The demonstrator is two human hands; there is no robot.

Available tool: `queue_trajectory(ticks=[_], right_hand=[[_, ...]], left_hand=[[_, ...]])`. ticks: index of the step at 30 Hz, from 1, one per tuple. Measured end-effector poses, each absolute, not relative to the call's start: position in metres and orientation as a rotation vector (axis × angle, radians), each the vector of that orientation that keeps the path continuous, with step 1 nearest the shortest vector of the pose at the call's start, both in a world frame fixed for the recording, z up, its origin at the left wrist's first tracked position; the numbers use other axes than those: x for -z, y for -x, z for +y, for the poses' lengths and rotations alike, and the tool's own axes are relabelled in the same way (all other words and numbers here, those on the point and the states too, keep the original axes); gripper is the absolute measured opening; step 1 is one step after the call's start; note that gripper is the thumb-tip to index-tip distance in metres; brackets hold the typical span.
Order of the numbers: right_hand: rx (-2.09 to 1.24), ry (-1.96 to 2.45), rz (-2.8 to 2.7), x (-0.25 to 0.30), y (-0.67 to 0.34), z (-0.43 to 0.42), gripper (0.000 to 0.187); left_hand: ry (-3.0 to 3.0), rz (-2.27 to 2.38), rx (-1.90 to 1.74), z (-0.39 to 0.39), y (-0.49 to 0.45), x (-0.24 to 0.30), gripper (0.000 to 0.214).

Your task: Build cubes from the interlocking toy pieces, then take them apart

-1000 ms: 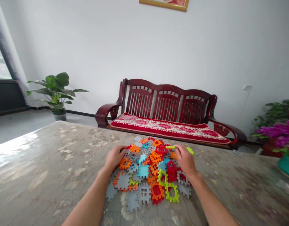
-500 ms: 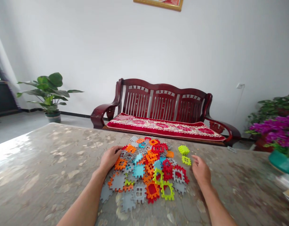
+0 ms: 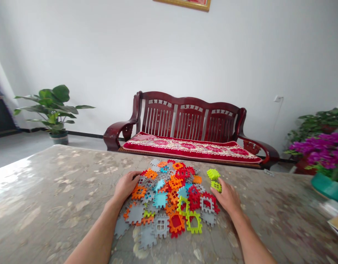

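Note:
A heap of flat plastic interlocking tiles with notched edges, in grey, orange, red, light blue and yellow-green, lies on the table; a light-blue tile (image 3: 160,199) is near its middle. My left hand (image 3: 126,186) rests at the heap's left edge, thumb and fingers apart, fingertips partly hidden, nothing visible in it. Right of the heap, my right hand (image 3: 227,195) has its thumb and fingers around a yellow-green window tile (image 3: 216,186). Just behind this tile sits a small yellow-green stack (image 3: 213,174). A yellow-green frame tile (image 3: 194,222) lies at the heap's front.
The table (image 3: 61,205) has a patterned, glossy cover. Beyond it stands a dark red wooden bench (image 3: 189,119). A teal flower pot (image 3: 327,187) and some books (image 3: 336,225) are at the right. One grey tile (image 3: 269,172) lies near the far edge.
My right hand has moved left and closed around the yellow-green window tile. My left hand stays beside the heap. The view has shifted slightly.

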State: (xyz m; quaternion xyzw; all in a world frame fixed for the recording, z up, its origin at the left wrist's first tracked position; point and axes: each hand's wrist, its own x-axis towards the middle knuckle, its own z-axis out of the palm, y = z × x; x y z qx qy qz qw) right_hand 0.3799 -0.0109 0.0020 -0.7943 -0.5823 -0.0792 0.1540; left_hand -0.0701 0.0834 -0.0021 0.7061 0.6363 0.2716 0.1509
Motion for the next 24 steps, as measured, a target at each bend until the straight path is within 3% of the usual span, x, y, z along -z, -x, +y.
queue_trajectory(ticks=[10,24], right_hand=[[0.118,2.245,-1.625,-0.002,-0.382,-0.009,0.057],[0.247,2.396,-1.527,-0.014,-0.372,-0.023,0.057]], left_hand=[[-2.052,1.845,-0.757,0.083,0.069,0.000,0.038],[-2.031,1.837,-0.765,0.080,0.068,-0.003,0.037]])
